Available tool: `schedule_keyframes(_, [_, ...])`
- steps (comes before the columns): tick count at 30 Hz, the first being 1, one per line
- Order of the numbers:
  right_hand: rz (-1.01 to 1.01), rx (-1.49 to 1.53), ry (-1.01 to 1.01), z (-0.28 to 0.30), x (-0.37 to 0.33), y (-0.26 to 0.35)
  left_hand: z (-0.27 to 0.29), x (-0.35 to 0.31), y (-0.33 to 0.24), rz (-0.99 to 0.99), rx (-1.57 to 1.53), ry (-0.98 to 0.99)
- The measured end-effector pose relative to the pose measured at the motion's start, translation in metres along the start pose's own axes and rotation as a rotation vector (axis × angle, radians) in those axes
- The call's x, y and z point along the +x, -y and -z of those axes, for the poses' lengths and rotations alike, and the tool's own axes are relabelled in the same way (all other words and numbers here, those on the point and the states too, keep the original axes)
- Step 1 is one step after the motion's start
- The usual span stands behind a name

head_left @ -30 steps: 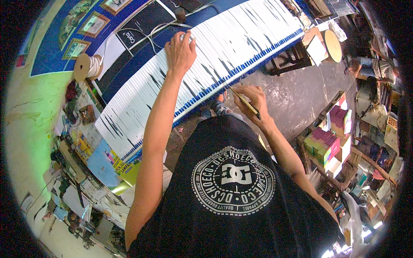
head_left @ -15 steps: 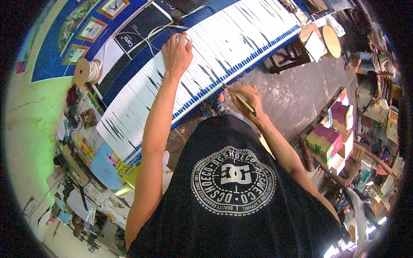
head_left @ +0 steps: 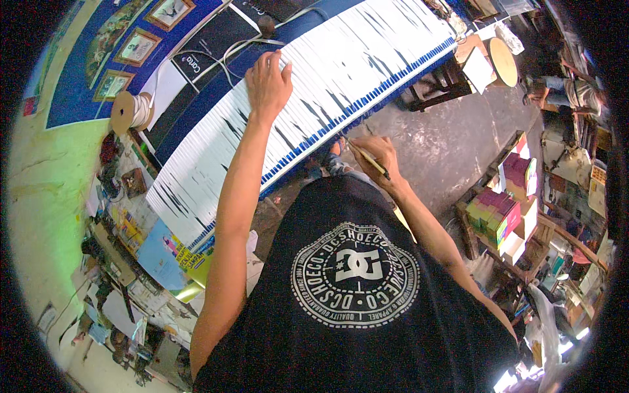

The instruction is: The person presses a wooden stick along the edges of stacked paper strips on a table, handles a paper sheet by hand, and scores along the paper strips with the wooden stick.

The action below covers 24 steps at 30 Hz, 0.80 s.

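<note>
A long layer of overlapping white strips or sheets [head_left: 216, 144] lies over the table, and blue shows all along its near edge. My left hand [head_left: 268, 82] rests palm down on its far side, fingers stretched out and holding nothing. My right hand [head_left: 377, 157] grips a slim tan stick-like tool, probably a paintbrush [head_left: 371, 159], with a dark back end. Its thin tip points up and left, just short of the blue edge and apart from it. Dark streaks run between the white strips.
Behind the strips lie black boxes [head_left: 209, 39] and a loose pale cord. A cord spool [head_left: 131, 111] stands at the left. Colourful cartons [head_left: 495, 213] sit on the right, with a round tan board [head_left: 503, 62] at the far right. A person [head_left: 576, 95] is beyond.
My right hand has drawn the tool slightly down toward me, so its tip has left the blue edge. My left hand has stayed almost still.
</note>
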State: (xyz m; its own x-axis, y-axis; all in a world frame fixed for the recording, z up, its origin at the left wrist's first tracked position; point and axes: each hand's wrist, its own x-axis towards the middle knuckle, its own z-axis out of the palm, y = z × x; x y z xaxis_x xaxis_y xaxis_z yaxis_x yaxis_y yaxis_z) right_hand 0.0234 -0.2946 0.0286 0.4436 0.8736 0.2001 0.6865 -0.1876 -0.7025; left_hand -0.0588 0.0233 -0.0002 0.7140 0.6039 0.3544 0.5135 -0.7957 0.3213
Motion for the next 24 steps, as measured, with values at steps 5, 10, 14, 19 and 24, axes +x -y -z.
schedule_keyframes(5, [-0.047,-0.062,-0.055,0.036,-0.024,0.021,-0.005,-0.007,-0.001,-0.019,0.049,-0.082])
schedule_keyframes(10, [-0.096,-0.020,-0.171,0.071,-0.010,0.046,-0.004,-0.005,0.001,-0.034,0.060,-0.079])
schedule_keyframes(14, [-0.024,0.083,-0.244,0.047,0.030,0.053,-0.005,-0.007,0.003,0.019,0.054,-0.003])
schedule_keyframes(19, [0.042,0.131,-0.229,-0.004,0.065,0.039,-0.002,-0.008,0.000,0.051,0.056,0.031])
schedule_keyframes(24, [0.060,0.097,-0.196,-0.018,0.072,0.036,0.001,-0.008,-0.003,0.071,0.023,0.041])
